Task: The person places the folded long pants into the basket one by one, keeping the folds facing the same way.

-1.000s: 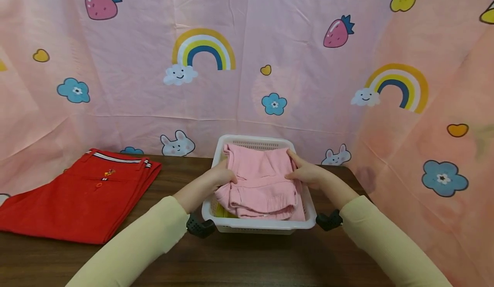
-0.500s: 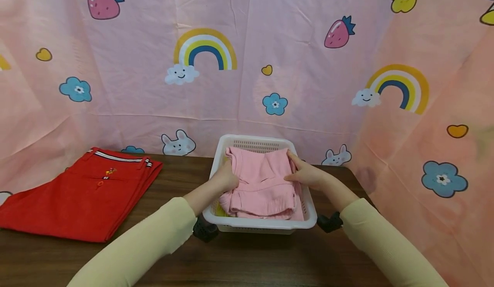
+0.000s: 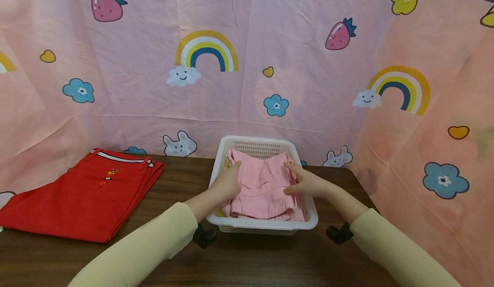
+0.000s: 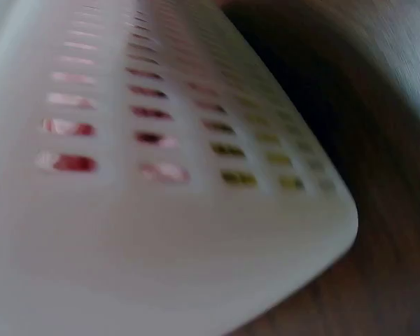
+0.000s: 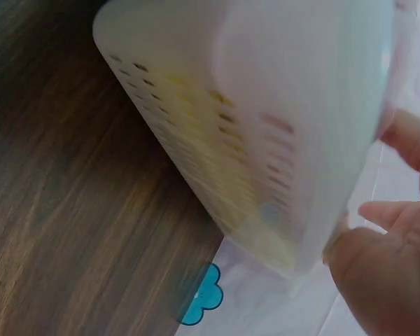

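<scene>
A white perforated basket [image 3: 262, 225] stands on the dark wooden table [image 3: 247, 261], near its back edge. A folded pink garment [image 3: 262, 188] lies in it, on top of something yellow [image 3: 220, 213]. My left hand [image 3: 227, 182] lies on the garment's left side with its fingers reaching up along that edge. My right hand [image 3: 305, 182] rests on the right side, thumb and forefinger spread over the cloth. The left wrist view is a blur of the basket wall [image 4: 161, 175]. In the right wrist view the basket wall [image 5: 266, 105] fills the frame, with my fingers [image 5: 406, 140] at its rim.
Folded red trousers [image 3: 85, 192] with a striped waistband lie at the table's left. A pink cartoon-print backdrop [image 3: 247, 64] hangs close behind and wraps round the right side. Bare wood shows in front of the basket and between it and the trousers.
The pink garment has sunk lower into the basket. My left hand went from gripping its left edge to lying on top of it. Both hands moved slightly away from me.
</scene>
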Demonstrator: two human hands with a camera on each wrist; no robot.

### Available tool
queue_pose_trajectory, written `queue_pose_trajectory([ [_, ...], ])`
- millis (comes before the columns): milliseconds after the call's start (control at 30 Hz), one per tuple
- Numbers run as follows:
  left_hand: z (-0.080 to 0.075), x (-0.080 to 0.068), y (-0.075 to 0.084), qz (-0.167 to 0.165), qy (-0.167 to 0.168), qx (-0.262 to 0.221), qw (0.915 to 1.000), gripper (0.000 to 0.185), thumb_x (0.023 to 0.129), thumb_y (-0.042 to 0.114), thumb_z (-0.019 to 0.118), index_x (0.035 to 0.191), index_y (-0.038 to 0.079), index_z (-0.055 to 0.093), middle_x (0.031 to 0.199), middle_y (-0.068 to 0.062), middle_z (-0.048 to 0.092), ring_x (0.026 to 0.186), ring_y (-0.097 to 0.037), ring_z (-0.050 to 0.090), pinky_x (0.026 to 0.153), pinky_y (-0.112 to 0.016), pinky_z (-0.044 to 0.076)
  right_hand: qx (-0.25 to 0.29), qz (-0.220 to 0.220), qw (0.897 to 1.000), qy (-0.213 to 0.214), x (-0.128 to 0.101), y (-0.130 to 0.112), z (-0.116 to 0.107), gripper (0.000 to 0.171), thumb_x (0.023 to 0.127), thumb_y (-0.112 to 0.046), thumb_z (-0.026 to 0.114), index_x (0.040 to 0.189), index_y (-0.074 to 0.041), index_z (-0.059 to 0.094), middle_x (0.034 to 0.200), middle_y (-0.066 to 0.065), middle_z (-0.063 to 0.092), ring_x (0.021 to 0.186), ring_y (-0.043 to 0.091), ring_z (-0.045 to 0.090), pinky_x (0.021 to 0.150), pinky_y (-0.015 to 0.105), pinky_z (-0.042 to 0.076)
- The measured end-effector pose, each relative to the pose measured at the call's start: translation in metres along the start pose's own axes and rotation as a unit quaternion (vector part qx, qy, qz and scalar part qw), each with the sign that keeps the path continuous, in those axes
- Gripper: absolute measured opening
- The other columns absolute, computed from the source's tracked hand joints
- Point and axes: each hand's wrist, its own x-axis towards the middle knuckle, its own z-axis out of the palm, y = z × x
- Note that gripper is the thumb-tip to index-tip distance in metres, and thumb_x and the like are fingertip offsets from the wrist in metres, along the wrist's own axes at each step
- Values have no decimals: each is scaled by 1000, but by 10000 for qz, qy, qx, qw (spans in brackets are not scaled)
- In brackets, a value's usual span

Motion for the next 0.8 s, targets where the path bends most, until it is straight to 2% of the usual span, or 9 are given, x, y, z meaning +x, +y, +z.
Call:
queue_pose_trajectory([
  [100, 1, -3, 0, 305, 0, 889, 9956, 62, 85, -5, 54, 145, -2, 35, 138, -34, 35, 113, -43, 47, 87, -44, 48, -424, -143, 9989, 102, -3, -2, 5, 75, 91, -17, 65, 151, -3, 23, 156, 26, -4, 140, 45, 4, 99, 68, 25],
  [167, 1, -4, 1, 469, -75, 1381, 9893, 55, 91, -1, 51, 144, -4, 37, 148, -33, 20, 128, -49, 32, 93, -51, 45, -651, -121, 9977, 134, -5, -4, 8, 67, 92, -15, 63, 150, -6, 30, 156, 25, -4, 141, 45, 1, 99, 69, 24],
  [233, -1, -4, -1, 659, -223, 1951, 9783, 52, 93, 5, 50, 143, -3, 39, 153, -25, 18, 134, -49, 23, 97, -54, 40, -923, -155, 9956, 86, -7, -7, 12, 58, 94, -14, 59, 147, -6, 36, 156, 25, 1, 140, 45, 3, 100, 67, 24],
  [300, -5, -4, -4, 804, -446, 2391, 9666, 54, 94, 12, 51, 145, -1, 37, 157, -16, 17, 140, -44, 10, 104, -57, 30, -1297, -264, 9912, 6, -8, -8, 15, 51, 96, -14, 54, 145, -4, 41, 155, 27, 7, 140, 46, 6, 103, 64, 22],
  [367, -9, -3, -9, 890, -694, 2747, 9549, 59, 94, 23, 52, 147, 2, 34, 158, -9, 17, 143, -37, 5, 108, -60, 17, -1690, -355, 9850, -60, -10, -8, 17, 48, 98, -16, 49, 143, -1, 43, 153, 28, 14, 139, 48, 9, 105, 63, 20],
  [433, -13, -3, -14, 943, -922, 2895, 9480, 66, 95, 38, 51, 149, 5, 31, 158, -8, 18, 144, -34, 5, 108, -63, 7, -2217, -456, 9740, -56, -12, -7, 18, 47, 99, -20, 46, 142, 1, 43, 150, 30, 21, 138, 50, 11, 107, 62, 16],
  [500, -16, -4, -19, 984, -1094, 2927, 9448, 77, 94, 54, 46, 150, 5, 28, 157, -8, 17, 144, -33, 5, 108, -62, 4, -2529, -406, 9666, -69, -14, -5, 18, 51, 101, -27, 45, 143, 1, 42, 150, 29, 24, 138, 49, 10, 108, 62, 12],
  [600, -21, -5, -22, 1066, -1284, 2892, 9426, 98, 85, 75, 41, 150, 3, 28, 157, -11, 17, 144, -33, 6, 108, -62, 1, -2832, -219, 9587, -149, -17, -2, 17, 64, 98, -44, 48, 145, -2, 38, 152, 24, 24, 141, 43, 7, 109, 60, 4],
  [800, -30, -8, -17, 933, -1692, 2746, 9420, 117, 71, 82, 53, 149, -2, 28, 157, -16, 15, 144, -33, 4, 108, -61, -3, -2935, -43, 9553, -340, -20, 1, 17, 97, 82, -67, 58, 149, -4, 30, 154, 21, 18, 143, 37, 0, 110, 56, -6],
])
